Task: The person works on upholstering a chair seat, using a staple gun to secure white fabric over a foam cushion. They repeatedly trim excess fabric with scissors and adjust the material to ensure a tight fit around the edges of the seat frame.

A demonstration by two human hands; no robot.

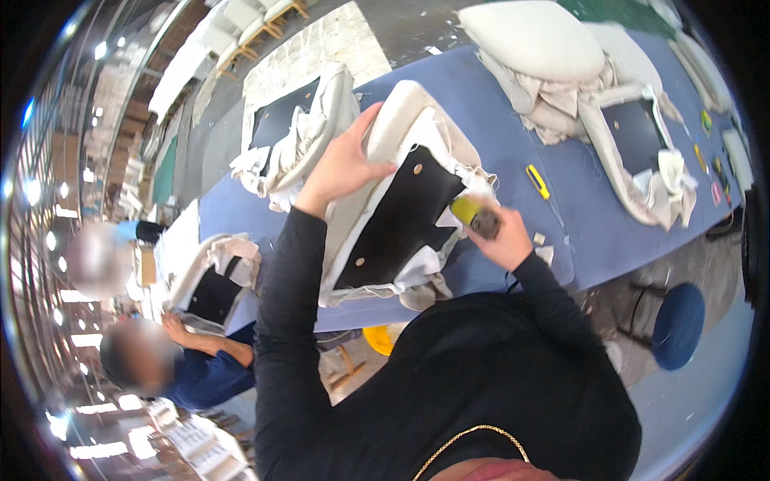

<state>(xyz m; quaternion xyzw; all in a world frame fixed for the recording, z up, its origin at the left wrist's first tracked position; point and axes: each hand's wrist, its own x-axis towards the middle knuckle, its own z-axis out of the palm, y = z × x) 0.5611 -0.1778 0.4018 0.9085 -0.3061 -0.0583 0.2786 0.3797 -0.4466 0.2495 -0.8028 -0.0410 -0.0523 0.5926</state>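
Note:
A chair cushion (401,200) in pale fabric stands tilted before me, its black backing board (393,220) facing up. Loose white and beige cloth (429,264) hangs around the board's edges. My left hand (346,162) grips the padded rim at the upper left, thumb on the inner side and fingers over the outside. In my right hand (505,239) is a yellow-and-dark hand tool (475,215), held at the cushion's right edge beside the loose cloth. Motion blurs the tool, so its exact kind is unclear.
Blue cloth covers the table (513,264). A yellow-handled tool (537,183) lies right of the cushion. More cushions (545,40) are piled far right, with another half-covered one (642,136) nearby. At left, a person (200,353) handles another cushion (216,280). A blue stool (678,325) stands at right.

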